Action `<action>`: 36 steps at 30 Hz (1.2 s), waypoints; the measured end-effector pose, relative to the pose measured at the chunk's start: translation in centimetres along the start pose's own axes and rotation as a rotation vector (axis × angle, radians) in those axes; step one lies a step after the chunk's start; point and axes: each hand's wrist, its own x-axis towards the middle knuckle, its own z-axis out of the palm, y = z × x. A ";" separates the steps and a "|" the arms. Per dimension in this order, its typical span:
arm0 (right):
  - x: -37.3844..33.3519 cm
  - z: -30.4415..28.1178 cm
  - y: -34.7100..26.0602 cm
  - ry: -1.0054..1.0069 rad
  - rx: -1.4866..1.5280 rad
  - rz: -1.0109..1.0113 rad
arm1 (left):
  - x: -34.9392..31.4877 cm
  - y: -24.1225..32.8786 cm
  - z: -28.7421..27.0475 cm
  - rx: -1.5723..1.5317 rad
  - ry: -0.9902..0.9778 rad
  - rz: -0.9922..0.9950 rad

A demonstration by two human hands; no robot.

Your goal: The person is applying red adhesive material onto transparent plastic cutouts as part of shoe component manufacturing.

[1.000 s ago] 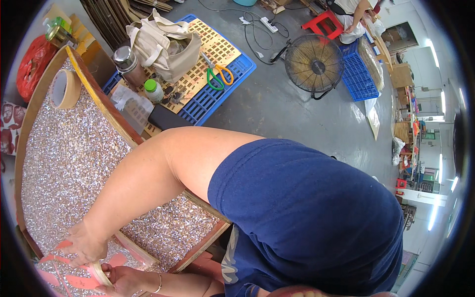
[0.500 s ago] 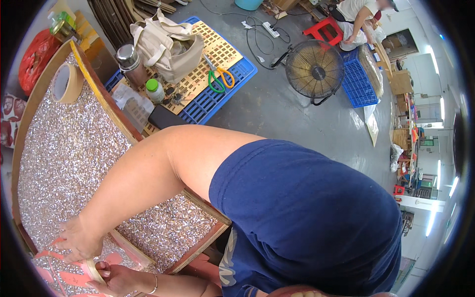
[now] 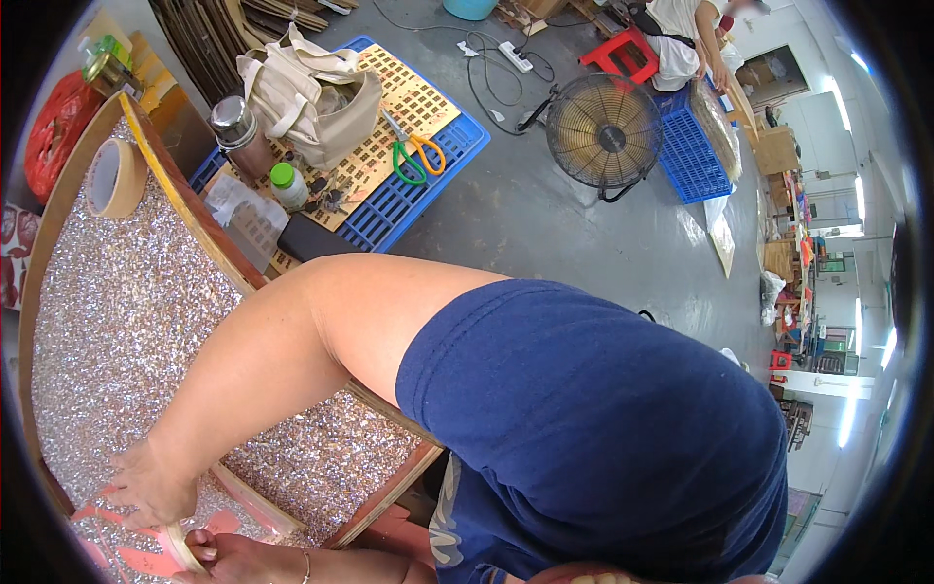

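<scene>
My left hand (image 3: pixel 233 558), with a thin bracelet at the wrist, closes round a pale ring that looks like a roll of tape (image 3: pixel 178 547). Beside it, my right hand (image 3: pixel 156 487) lies palm down with its fingers spread over the glittery sheet (image 3: pixel 117 321) and the edge of some pink cut-out shapes (image 3: pixel 146 561). My fingertips there touch or nearly touch the pink pieces. The right arm stretches across the wood-edged board that carries the glitter sheet. Part of the pink shapes is hidden by my hands and the dark picture rim.
A wide tan tape roll (image 3: pixel 119 178) stands on the board's far end. Beyond lies a blue plastic pallet (image 3: pixel 462 146) with a canvas bag (image 3: pixel 326 112), scissors (image 3: pixel 413 156), a flask (image 3: pixel 238 136) and a green-capped bottle (image 3: pixel 288 185). A floor fan (image 3: pixel 605 136) and a co-worker (image 3: pixel 686 39) are farther off.
My head view has shifted slightly. Both hands stay close together at the pink shapes, the left still round the tape roll. The co-worker's arm has moved.
</scene>
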 end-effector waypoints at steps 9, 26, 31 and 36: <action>0.6 0.8 0.1 -0.018 0.023 0.005 | 0.8 0.0 -0.8 -0.004 0.037 0.000; 0.5 0.5 0.3 -0.064 -0.078 -0.045 | 1.1 0.0 -1.1 0.003 0.011 -0.052; 0.8 0.5 0.1 -0.019 -0.077 -0.067 | 0.7 0.2 -0.5 -0.023 0.023 -0.082; 0.6 0.1 0.0 -0.029 -0.109 -0.084 | 0.7 0.3 -0.4 -0.041 0.070 -0.108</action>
